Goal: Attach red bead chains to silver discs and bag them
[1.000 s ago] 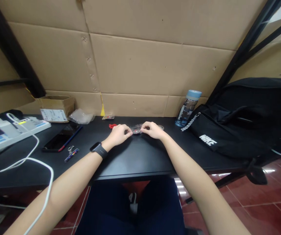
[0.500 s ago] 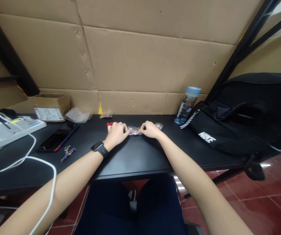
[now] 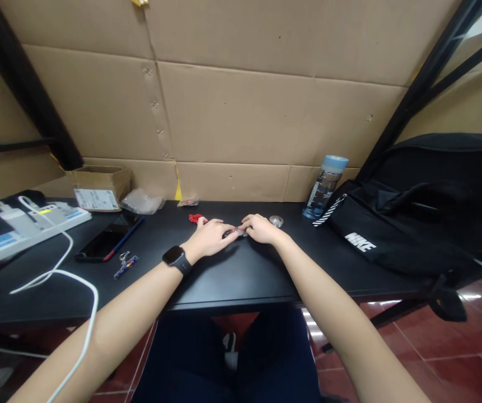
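Observation:
On the black table, my left hand, with a dark watch on its wrist, has its fingers closed on a small clear plastic packet with something red in it. From the other side my right hand pinches the same packet, its fingertips close to those of my left hand. Fingers cover much of the packet. A red beaded item lies just behind my left hand. Beyond my right hand sits a small round clear container.
A water bottle and black backpack stand at the right. On the left are a power strip, white cable, phone, keychain, cardboard box and plastic bag. A small packet lies at the back.
My hands have come closer together over the packet, and my left hand now covers more of it. The red item is more exposed. The whole view has shifted slightly.

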Demonstrator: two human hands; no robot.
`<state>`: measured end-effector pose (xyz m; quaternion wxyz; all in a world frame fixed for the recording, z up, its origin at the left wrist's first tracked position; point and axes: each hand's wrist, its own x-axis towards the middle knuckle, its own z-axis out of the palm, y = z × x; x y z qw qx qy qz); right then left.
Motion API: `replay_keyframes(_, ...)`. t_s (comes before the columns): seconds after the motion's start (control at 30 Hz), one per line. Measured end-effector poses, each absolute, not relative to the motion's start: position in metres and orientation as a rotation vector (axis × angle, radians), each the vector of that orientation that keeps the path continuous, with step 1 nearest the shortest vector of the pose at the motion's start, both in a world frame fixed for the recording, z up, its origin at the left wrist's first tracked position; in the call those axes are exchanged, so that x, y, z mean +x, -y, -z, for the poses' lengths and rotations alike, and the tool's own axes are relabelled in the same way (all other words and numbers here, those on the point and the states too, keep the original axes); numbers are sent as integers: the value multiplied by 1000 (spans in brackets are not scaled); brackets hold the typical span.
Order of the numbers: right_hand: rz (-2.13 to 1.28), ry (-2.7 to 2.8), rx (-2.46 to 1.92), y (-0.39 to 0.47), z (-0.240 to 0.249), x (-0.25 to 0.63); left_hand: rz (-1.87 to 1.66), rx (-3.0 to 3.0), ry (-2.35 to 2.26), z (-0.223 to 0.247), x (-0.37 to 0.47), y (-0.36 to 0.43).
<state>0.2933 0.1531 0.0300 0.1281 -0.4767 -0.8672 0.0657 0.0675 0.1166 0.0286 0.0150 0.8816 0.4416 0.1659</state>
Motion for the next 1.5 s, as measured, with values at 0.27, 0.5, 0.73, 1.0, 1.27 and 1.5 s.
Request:
replay_keyframes(0.27, 11, 2469, -1487, -143, -36, 291, -474, 2808, -1419, -29, 72, -111)
replay_keyframes(0.5, -197, 2501, -1142, -136, -46, 290, -474, 2780, -1444, -19, 67, -114)
replay_keyframes(0.73, -166, 2511, -1256, -137, -44, 284, -425, 2720, -1460, -18, 65, -119)
replay_keyframes(1.0, -93, 2419, -1520, -150, -42, 297, -760, 2601, -1714, -38, 41, -123)
replay_keyframes(1.27, -111, 2528, -1635, -216, -48, 258, -690, 2148, -2135, -36, -22, -159)
replay_keyframes(1.5, -89, 2473, -1597, -260, -44, 190, -684, 2171, -2116, -36, -20, -154)
